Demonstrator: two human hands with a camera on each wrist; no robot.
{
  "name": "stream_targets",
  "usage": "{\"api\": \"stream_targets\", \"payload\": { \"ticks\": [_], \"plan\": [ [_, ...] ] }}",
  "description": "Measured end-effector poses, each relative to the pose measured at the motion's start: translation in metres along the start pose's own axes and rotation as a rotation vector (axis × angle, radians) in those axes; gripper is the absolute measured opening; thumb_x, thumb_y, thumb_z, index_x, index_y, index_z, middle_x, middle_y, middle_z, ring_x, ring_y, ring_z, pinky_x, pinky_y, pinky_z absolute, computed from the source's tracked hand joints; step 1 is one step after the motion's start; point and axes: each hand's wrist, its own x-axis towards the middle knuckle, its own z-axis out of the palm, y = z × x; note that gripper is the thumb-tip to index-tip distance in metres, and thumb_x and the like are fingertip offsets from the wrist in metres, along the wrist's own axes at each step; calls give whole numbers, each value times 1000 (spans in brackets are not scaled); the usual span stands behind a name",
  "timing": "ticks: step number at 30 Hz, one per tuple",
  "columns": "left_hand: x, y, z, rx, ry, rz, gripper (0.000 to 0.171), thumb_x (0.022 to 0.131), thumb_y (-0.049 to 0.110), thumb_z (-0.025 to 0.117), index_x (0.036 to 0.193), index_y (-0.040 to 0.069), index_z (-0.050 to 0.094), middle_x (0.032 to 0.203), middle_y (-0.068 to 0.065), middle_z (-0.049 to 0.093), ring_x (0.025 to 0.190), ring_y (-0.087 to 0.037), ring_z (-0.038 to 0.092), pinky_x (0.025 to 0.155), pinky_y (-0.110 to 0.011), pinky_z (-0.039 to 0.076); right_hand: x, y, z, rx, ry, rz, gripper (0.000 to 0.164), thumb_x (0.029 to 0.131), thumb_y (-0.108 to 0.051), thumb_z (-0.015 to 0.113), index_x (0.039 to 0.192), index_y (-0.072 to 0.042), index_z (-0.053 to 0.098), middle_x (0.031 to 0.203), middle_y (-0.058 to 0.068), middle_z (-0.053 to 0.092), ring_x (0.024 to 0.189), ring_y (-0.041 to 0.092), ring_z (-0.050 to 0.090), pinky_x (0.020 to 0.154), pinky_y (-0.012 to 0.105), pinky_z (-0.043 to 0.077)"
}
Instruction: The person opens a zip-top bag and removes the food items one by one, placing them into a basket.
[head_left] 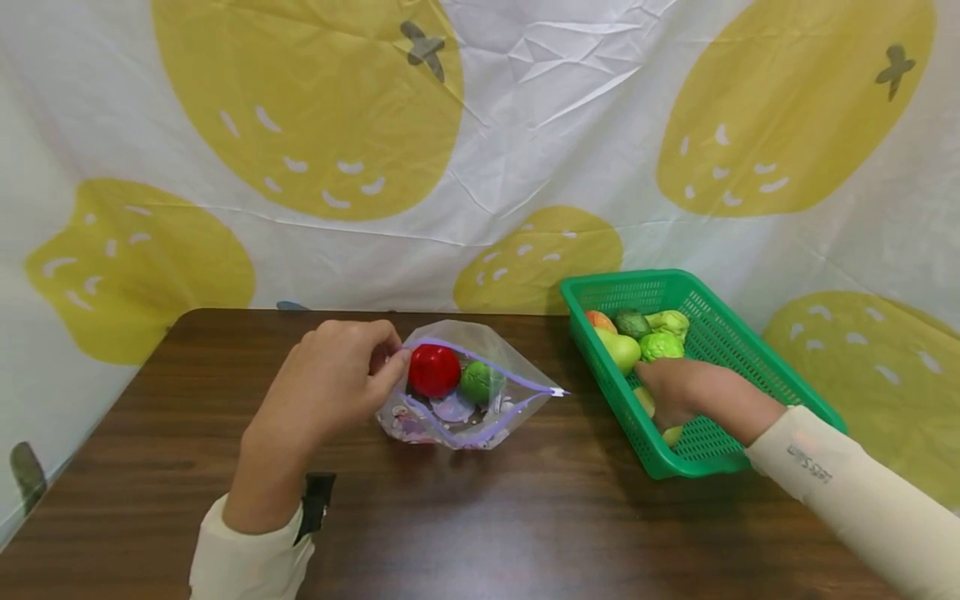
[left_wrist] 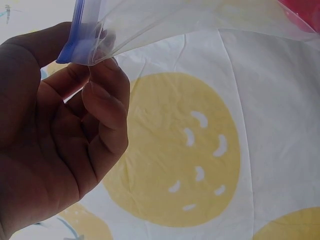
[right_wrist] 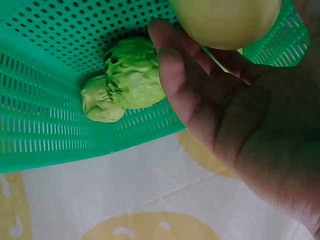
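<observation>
My left hand pinches the left rim of a clear zip bag between thumb and fingers. The bag's purple zipper strip shows at the fingertips in the left wrist view. Its mouth gapes, with a red fruit and a round green vegetable inside. My right hand reaches down into a green basket, fingers loosely bent beside a smooth, rounded yellowish fruit. A leafy green cabbage and a pale green vegetable lie past those fingertips.
Against the basket's left wall sit a green pear, an orange-red fruit and a dark green vegetable. Bag and basket stand on a dark wooden table. A lemon-print cloth hangs behind.
</observation>
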Motion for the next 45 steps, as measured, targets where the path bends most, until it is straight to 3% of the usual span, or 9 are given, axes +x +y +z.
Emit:
{"api": "stream_targets", "payload": {
  "ticks": [11,18,23,28,31,35,39,42,45],
  "plan": [
    [0,-1,-2,4,0,-9,13,88,20,69,85,8,73,61,-3,61,55,-18,51,49,-32,44,-1,5,-3,-4,-12,-23,71,73,-29,81,126,5,51,92,9,62,79,22,57,73,45,53],
    [1,-2,-4,18,11,-6,13,88,20,69,84,8,73,61,-3,61,55,-18,51,49,-32,43,-10,4,-20,13,2,-8,72,80,-42,76,131,3,53,117,21,65,97,32,61,81,52,53],
    [1,-3,-3,15,8,4,13,88,20,69,84,8,73,62,-3,62,55,-18,51,49,-32,44,-30,-7,-56,-7,157,10,77,82,-53,72,133,0,53,117,23,66,106,40,59,84,58,52],
    [0,-3,-3,11,21,10,13,87,20,69,82,9,73,62,-2,63,55,-17,51,49,-33,44,-66,-41,-92,6,385,-63,62,89,-45,68,132,-2,53,107,15,71,96,30,64,80,54,53],
    [0,-3,-3,7,24,11,13,87,19,69,81,8,73,62,-2,62,55,-17,51,49,-32,44,-94,-69,-101,50,516,-131,55,91,-45,65,131,-9,53,108,9,72,97,24,66,80,51,53],
    [1,-3,-4,8,24,17,12,88,19,69,83,8,73,62,-3,63,54,-17,51,49,-32,45,-127,-100,-94,114,698,-257,53,91,-42,67,133,-14,54,106,-1,71,93,12,65,73,43,54],
    [1,-2,-3,13,22,26,12,87,19,70,84,8,73,62,-3,62,55,-17,51,49,-32,45,-139,-123,-75,171,832,-384,56,87,-33,74,136,-13,54,108,-6,68,90,6,62,72,37,55],
    [0,-2,-2,12,20,26,11,87,19,71,83,8,73,60,-2,61,54,-16,50,49,-31,44,-131,-137,-62,234,847,-468,57,85,-31,75,136,-14,55,112,-7,68,94,4,62,78,36,56],
    [-1,-1,-2,3,15,22,11,87,19,71,83,8,72,59,-2,59,53,-16,49,48,-31,43,-114,-146,-50,315,795,-522,55,87,-32,74,134,-12,55,119,-7,67,102,4,61,86,36,56]
  ]
}}
